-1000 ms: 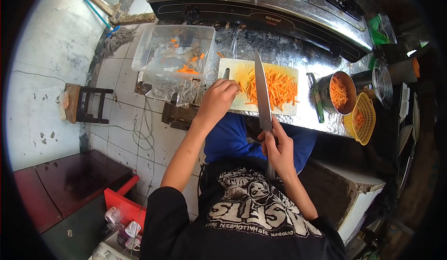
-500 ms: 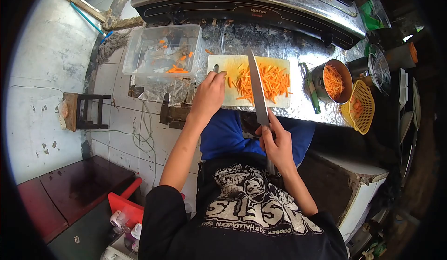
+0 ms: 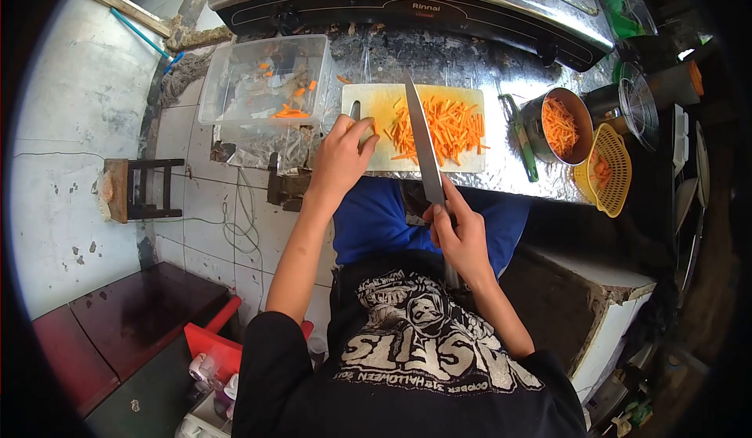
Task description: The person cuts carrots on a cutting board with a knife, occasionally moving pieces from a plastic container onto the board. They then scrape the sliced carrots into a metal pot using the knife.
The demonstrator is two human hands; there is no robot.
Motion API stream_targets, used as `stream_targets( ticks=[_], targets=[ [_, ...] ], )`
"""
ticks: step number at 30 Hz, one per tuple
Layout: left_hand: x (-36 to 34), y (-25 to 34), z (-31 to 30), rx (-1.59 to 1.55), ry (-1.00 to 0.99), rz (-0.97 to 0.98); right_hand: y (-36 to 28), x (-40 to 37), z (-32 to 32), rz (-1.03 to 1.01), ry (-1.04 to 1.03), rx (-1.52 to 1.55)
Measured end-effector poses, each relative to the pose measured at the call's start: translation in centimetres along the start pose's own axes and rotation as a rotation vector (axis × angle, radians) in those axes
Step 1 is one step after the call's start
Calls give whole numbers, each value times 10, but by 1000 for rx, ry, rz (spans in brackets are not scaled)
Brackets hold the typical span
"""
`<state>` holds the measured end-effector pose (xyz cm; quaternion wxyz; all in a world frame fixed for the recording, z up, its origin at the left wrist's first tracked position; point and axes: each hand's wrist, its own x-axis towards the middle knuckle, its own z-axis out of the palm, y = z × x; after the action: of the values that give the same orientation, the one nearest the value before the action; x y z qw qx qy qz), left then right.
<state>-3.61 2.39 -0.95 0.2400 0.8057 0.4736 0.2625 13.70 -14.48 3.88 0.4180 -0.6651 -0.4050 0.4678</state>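
Observation:
On the counter's front edge lies a white cutting board (image 3: 384, 158) bearing a pile of carrot strips (image 3: 450, 128). My left hand (image 3: 341, 154) is over the board's left end, its fingers closed on a small carrot piece (image 3: 375, 127), mostly hidden by the fingertips. My right hand (image 3: 464, 238) grips a large kitchen knife (image 3: 425, 144) by its handle. The blade points away from me and passes over the left part of the pile.
Left of the board stands a clear plastic tub (image 3: 262, 117) with carrot bits. To the right are a green-handled peeler-like tool (image 3: 523, 140), a pot (image 3: 581, 109) of carrot strips and a yellow basket (image 3: 619, 173) with carrot chunks. A stove (image 3: 407, 11) borders the back.
My left hand has shifted slightly left with the carrot piece, its fingers a little more spread. The knife has moved slightly left over the pile. The whole view has shifted a little.

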Motion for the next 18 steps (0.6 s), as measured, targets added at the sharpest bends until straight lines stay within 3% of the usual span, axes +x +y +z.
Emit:
stream_targets(
  ticks=[5, 18],
  targets=[
    [-1, -2, 0, -20, 15, 22, 0, 1, 3, 21, -43, -15],
    [-3, -6, 5, -5, 16, 0, 10, 22, 37, -355, -26, -363]
  ],
)
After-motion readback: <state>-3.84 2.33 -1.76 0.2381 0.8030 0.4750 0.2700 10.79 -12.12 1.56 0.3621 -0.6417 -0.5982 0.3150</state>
